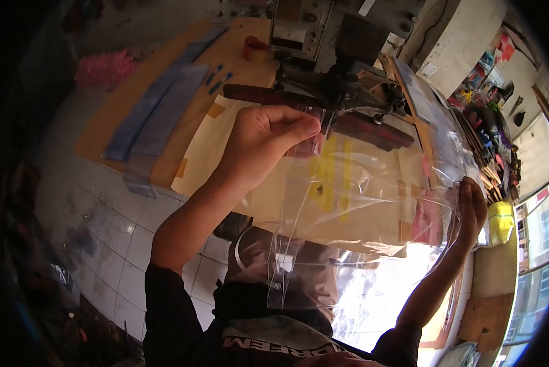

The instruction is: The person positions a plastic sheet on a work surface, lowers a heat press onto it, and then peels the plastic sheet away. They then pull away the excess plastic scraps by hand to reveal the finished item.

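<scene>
A clear plastic sheet (pixel 372 214), with seams or folded edges, is spread between my two hands in front of my body. My left hand (pixel 271 137) pinches its upper left corner between thumb and fingers, close to the machine's dark red bar. At the sheet's right edge my right hand (pixel 472 208) grips with the fingers bent round the plastic. The sheet's lower left part, with a small round mark, hangs over my lap. Through it the table board (pixel 274 196) and yellow strips (pixel 332 177) show.
A dark press-like machine (pixel 342 85) stands behind the sheet, with a control box (pixel 302 27) at the back. Bluish plastic strips (pixel 164 104) and a red tape roll (pixel 255 48) lie on the wooden table (pixel 109 131). A yellow bundle (pixel 501 223) is at the right.
</scene>
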Available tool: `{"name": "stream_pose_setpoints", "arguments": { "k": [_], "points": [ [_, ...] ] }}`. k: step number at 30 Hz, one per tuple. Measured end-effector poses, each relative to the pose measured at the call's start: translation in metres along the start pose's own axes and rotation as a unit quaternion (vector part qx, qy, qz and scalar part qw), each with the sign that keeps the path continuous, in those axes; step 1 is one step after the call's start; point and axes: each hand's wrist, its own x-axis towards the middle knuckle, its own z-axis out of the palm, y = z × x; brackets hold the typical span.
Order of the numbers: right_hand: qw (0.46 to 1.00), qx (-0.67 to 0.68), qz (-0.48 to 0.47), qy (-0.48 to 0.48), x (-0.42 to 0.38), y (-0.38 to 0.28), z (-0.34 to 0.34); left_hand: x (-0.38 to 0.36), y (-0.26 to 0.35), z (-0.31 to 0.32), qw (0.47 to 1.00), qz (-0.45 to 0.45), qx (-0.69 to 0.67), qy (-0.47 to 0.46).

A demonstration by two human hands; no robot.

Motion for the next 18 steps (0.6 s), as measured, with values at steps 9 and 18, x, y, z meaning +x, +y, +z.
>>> {"name": "stream_pose_setpoints", "arguments": {
  "k": [9,18],
  "points": [
    [0.998,0.034,0.047,0.003,0.0,-0.007,0.007,0.002,-0.006,-0.001,1.0,0.002,-0.025,0.001],
    [0.995,-0.075,0.064,-0.02,-0.01,-0.022,0.012,0.003,-0.004,0.002,0.999,0.029,-0.034,0.005]
  ]
}}
